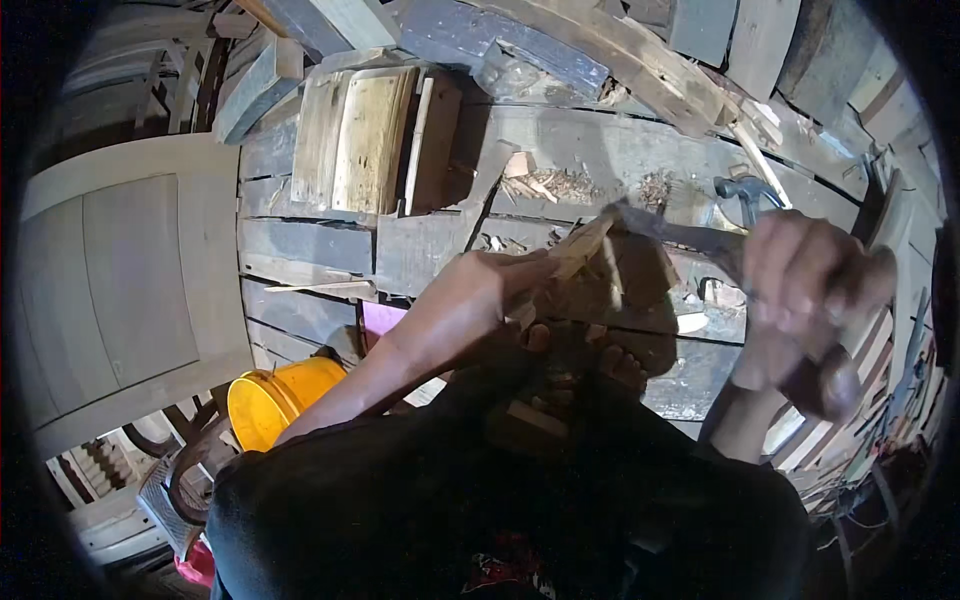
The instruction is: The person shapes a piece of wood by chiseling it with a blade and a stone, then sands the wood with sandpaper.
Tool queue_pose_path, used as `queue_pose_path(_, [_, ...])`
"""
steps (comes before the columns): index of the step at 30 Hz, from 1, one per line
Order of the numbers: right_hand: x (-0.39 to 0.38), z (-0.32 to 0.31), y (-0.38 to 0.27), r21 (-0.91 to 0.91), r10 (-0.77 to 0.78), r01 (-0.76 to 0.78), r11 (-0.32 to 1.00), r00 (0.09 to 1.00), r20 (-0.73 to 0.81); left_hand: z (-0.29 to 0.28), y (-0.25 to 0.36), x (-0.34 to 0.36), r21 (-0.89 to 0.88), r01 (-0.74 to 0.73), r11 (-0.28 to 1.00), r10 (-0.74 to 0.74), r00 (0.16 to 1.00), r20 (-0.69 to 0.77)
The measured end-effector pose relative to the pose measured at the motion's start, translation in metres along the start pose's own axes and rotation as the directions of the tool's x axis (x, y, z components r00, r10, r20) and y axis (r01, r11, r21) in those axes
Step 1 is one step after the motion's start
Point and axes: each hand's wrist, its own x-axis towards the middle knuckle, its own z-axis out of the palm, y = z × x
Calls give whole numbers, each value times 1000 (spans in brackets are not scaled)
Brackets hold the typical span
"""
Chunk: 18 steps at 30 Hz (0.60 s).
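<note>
In my left hand (485,285) is a pale piece of wood (583,248), pinched near its lower end and tilted up to the right. My right hand (805,265), smeared by motion, is closed at the right around the handle of a machete (690,235). Its dark blade points left, with the tip beside the top of the wood piece; whether they touch I cannot tell. Below the wood lies a dark block-like shape (640,268), partly in shadow. Wood chips (555,185) are scattered on the plank floor (420,245) beyond my hands.
A hammer (745,192) lies beyond my right hand. Short boards (375,140) stand at the far left, near a panelled door (120,280). A yellow bucket (270,405) is beside my left forearm. Timber (640,60) lines the far side; thin strips (870,400) pile at right. My bare toes (622,365) show.
</note>
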Motion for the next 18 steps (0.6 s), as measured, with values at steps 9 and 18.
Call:
queue_pose_path(9, [28, -25, -4, 35, -67, 58, 998, 889, 453, -5, 3, -8, -114, 123, 986, -120, 992, 36])
queue_pose_path(18, [8, -2, 27, 2, -62, 63, 998, 998, -16, -13, 23, 1, -142, 211, 967, -204, 977, 62])
